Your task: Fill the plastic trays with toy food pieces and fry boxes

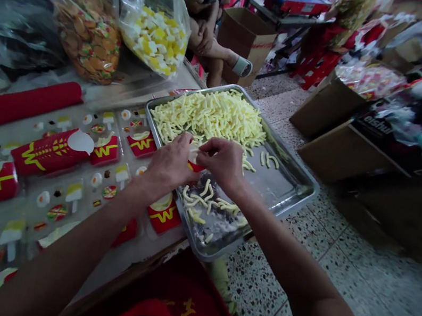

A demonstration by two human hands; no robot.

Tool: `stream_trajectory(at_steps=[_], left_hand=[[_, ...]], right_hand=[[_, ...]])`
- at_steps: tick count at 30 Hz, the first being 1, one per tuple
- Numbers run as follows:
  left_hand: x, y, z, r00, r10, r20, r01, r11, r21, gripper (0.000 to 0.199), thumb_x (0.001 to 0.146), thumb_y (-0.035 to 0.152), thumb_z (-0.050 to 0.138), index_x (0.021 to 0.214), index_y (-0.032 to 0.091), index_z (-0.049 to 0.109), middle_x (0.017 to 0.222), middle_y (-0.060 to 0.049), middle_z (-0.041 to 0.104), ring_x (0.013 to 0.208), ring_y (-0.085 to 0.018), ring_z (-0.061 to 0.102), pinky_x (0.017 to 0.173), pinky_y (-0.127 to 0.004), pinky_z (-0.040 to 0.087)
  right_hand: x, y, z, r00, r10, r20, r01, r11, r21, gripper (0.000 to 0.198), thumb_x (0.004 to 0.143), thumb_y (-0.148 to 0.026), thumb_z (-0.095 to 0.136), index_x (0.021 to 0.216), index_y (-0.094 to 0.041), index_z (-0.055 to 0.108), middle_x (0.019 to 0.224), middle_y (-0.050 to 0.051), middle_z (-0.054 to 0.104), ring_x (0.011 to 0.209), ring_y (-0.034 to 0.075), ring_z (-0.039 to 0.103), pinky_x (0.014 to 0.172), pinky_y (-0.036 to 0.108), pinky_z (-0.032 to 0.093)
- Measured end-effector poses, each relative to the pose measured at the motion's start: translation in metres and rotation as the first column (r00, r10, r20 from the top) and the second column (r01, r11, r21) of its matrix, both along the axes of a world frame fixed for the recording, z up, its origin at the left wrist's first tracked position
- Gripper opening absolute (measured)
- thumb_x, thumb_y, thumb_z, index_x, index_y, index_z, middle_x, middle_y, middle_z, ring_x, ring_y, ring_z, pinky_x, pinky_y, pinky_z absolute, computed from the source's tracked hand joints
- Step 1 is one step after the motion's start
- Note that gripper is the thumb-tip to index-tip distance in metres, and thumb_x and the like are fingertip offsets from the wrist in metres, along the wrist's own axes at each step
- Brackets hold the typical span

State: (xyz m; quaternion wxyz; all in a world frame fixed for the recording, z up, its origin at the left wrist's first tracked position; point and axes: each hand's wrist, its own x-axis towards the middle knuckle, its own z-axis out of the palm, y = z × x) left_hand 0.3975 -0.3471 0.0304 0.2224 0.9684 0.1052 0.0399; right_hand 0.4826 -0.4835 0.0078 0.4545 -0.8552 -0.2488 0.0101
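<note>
My left hand [173, 161] is curled around a small red fries carton [195, 167], mostly covered by my fingers. At the carton's top, my right hand [222, 161] is closed in a pinch; what lies between its fingertips is hidden. Both hands are over a metal tray [290, 193]. A large heap of pale yellow toy fries [218, 113] fills the tray's far side, and some loose pieces [205, 195] lie near my wrists. Left of the tray, flattened red cartons [52, 150] overlap one another, near filled red cartons [141, 143] in clear plastic trays.
Clear bags of toy biscuits [88, 35] and yellow-and-white pieces [158, 38] stand at the back left. A red roll [21, 105] lies on the table. A person's leg [216, 51] is beyond the tray. Cardboard boxes [324, 107] crowd the tiled floor at right.
</note>
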Motion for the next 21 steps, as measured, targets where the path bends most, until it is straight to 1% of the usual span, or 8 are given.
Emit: stream_trajectory(at_steps=[3, 6, 10, 13, 15, 17, 18, 21], left_hand=[[0.015, -0.026, -0.017, 0.986, 0.021, 0.168, 0.002, 0.99, -0.139, 0.07, 0.062, 0.023, 0.081, 0.124, 0.021, 0.049, 0.123, -0.013, 0.066, 0.11, -0.033, 0.066, 0.092, -0.045, 0.055], [0.021, -0.042, -0.027, 0.951, -0.001, 0.308, 0.078, 0.968, -0.238, 0.069, 0.062, 0.018, 0.079, 0.123, 0.023, 0.049, 0.123, -0.009, 0.066, 0.114, -0.029, 0.064, 0.097, -0.044, 0.053], [0.022, -0.048, -0.032, 0.917, 0.023, 0.398, 0.125, 0.931, -0.342, 0.071, 0.067, 0.025, 0.078, 0.13, 0.025, 0.044, 0.123, -0.007, 0.066, 0.11, -0.026, 0.066, 0.095, -0.04, 0.054], [0.019, -0.039, -0.034, 0.906, 0.043, 0.421, 0.135, 0.913, -0.385, 0.072, 0.069, 0.03, 0.078, 0.131, 0.024, 0.043, 0.126, -0.007, 0.066, 0.111, -0.025, 0.066, 0.096, -0.038, 0.054], [0.016, -0.029, -0.034, 0.906, 0.025, 0.422, 0.15, 0.914, -0.376, 0.078, 0.065, 0.032, 0.083, 0.133, 0.022, 0.044, 0.132, -0.008, 0.062, 0.117, -0.026, 0.063, 0.101, -0.038, 0.052], [0.011, -0.018, -0.034, 0.913, 0.029, 0.408, 0.136, 0.919, -0.37, 0.083, 0.064, 0.034, 0.086, 0.134, 0.021, 0.045, 0.136, -0.009, 0.06, 0.12, -0.027, 0.061, 0.104, -0.039, 0.05], [0.009, -0.013, -0.033, 0.914, 0.046, 0.402, 0.115, 0.923, -0.368, 0.083, 0.065, 0.034, 0.086, 0.135, 0.021, 0.044, 0.137, -0.009, 0.059, 0.121, -0.027, 0.061, 0.105, -0.039, 0.05], [0.002, -0.003, -0.029, 0.917, 0.102, 0.385, 0.05, 0.93, -0.365, 0.082, 0.067, 0.034, 0.085, 0.136, 0.022, 0.043, 0.138, -0.009, 0.058, 0.122, -0.027, 0.061, 0.106, -0.04, 0.05]], right_hand=[[-0.003, -0.013, 0.018, 0.995, 0.075, 0.069, -0.063, 0.985, -0.16, 0.014, 0.074, -0.015, 0.067, 0.081, -0.02, 0.078, 0.073, 0.0, 0.072, 0.07, 0.017, 0.064, 0.067, 0.029, 0.044], [-0.003, -0.025, 0.031, 0.979, 0.201, 0.043, -0.189, 0.962, -0.199, 0.016, 0.079, -0.014, 0.063, 0.087, -0.02, 0.075, 0.076, 0.0, 0.071, 0.075, 0.017, 0.064, 0.07, 0.029, 0.046], [-0.007, -0.025, 0.037, 0.986, 0.086, 0.141, -0.067, 0.988, -0.137, 0.02, 0.077, -0.01, 0.064, 0.095, -0.019, 0.066, 0.08, 0.001, 0.068, 0.079, 0.018, 0.063, 0.074, 0.03, 0.049], [-0.01, -0.034, 0.041, 0.973, 0.139, 0.183, -0.148, 0.988, 0.033, 0.019, 0.085, -0.01, 0.058, 0.101, -0.02, 0.062, 0.09, 0.001, 0.069, 0.082, 0.016, 0.063, 0.077, 0.029, 0.051], [-0.011, -0.052, 0.045, 0.963, 0.184, 0.198, -0.201, 0.977, 0.069, 0.019, 0.091, -0.013, 0.055, 0.107, -0.021, 0.063, 0.101, 0.003, 0.07, 0.088, 0.016, 0.064, 0.078, 0.031, 0.052], [-0.013, -0.077, 0.045, 0.942, 0.279, 0.187, -0.264, 0.959, -0.101, 0.019, 0.09, -0.018, 0.063, 0.108, -0.021, 0.068, 0.102, 0.004, 0.071, 0.089, 0.018, 0.063, 0.076, 0.033, 0.051], [-0.016, -0.089, 0.043, 0.918, 0.362, 0.159, -0.318, 0.915, -0.248, 0.019, 0.086, -0.02, 0.071, 0.104, -0.022, 0.071, 0.099, 0.004, 0.071, 0.087, 0.02, 0.062, 0.074, 0.034, 0.05], [-0.031, -0.113, 0.022, 0.853, 0.516, 0.074, -0.362, 0.689, -0.627, 0.014, 0.075, -0.02, 0.082, 0.088, -0.022, 0.076, 0.09, 0.007, 0.07, 0.087, 0.025, 0.059, 0.073, 0.038, 0.044]])
